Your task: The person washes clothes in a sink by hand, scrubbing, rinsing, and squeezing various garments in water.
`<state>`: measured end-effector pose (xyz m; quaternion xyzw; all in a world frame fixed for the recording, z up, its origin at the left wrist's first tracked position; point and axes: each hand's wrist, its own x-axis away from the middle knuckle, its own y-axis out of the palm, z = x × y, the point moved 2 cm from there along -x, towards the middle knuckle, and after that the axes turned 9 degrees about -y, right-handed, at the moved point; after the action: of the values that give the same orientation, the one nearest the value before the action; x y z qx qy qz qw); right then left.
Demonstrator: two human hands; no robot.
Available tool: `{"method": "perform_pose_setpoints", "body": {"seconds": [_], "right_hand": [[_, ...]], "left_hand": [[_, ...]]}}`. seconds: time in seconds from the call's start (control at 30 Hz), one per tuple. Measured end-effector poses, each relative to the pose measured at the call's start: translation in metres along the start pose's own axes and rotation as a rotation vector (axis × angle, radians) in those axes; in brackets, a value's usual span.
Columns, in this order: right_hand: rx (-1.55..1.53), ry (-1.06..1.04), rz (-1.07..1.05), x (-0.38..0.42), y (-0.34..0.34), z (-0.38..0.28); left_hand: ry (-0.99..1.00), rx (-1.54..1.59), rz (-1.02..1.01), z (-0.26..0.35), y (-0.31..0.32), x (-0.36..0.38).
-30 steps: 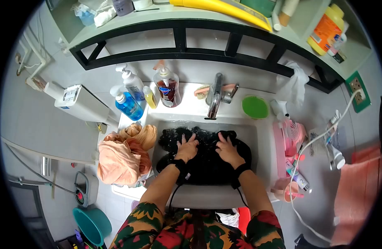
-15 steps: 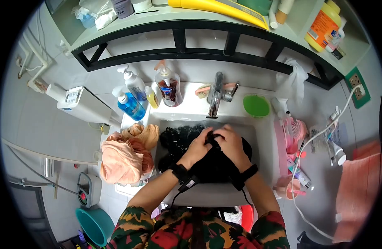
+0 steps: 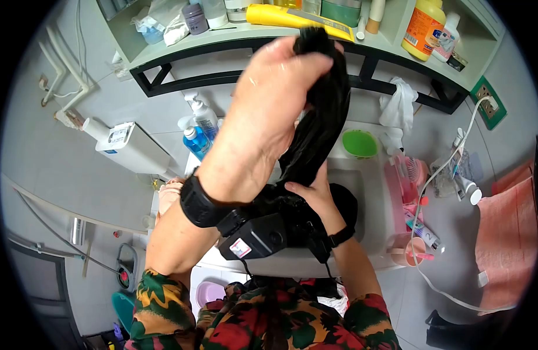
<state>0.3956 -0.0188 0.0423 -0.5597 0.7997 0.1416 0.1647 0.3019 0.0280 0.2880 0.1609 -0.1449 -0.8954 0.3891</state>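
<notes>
Wet black cloth [image 3: 324,116] hangs stretched from high in front of the shelf down into the sink [image 3: 368,256]. My left hand [image 3: 274,99] is raised close to the camera, its fingers closed round the cloth's top end. Lower down, over the basin, my right hand [image 3: 317,195] wraps round the same cloth, thumb toward the left. More of the black fabric lies in the basin beneath my hands. A black device with a white label [image 3: 254,237] is at my left wrist. The faucet is hidden behind the raised cloth.
Pump bottles [image 3: 196,142] stand at the sink's back left. A green dish [image 3: 360,144] sits on the back rim. The shelf [image 3: 193,42] with a black frame spans above. Pink items [image 3: 410,175] and a white cable [image 3: 429,233] are at the right.
My left hand has risen from the basin toward the shelf, pulling the black cloth up into a long hanging length. My right hand remains low, now round the cloth's lower part.
</notes>
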Motion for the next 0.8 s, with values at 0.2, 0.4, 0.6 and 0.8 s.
{"method": "perform_pose_setpoints", "body": {"seconds": [0.2,0.4,0.6,0.8], "right_hand": [[-0.001,0.024,0.124,0.002,0.018,0.03],[0.477,0.297,0.012,0.052,-0.04,0.028],[0.289,0.313,0.04,0.054,-0.04,0.01],[-0.322,0.262,0.057,0.045,-0.011,-0.054]], "left_hand": [[0.179,-0.03,0.098,0.042,-0.015,0.005],[-0.26,-0.006,0.6,-0.065,-0.112,0.038],[-0.997,0.251,0.704,-0.243,-0.17,0.119],[-1.12,0.791,0.636,-0.229,-0.13,0.129]]}}
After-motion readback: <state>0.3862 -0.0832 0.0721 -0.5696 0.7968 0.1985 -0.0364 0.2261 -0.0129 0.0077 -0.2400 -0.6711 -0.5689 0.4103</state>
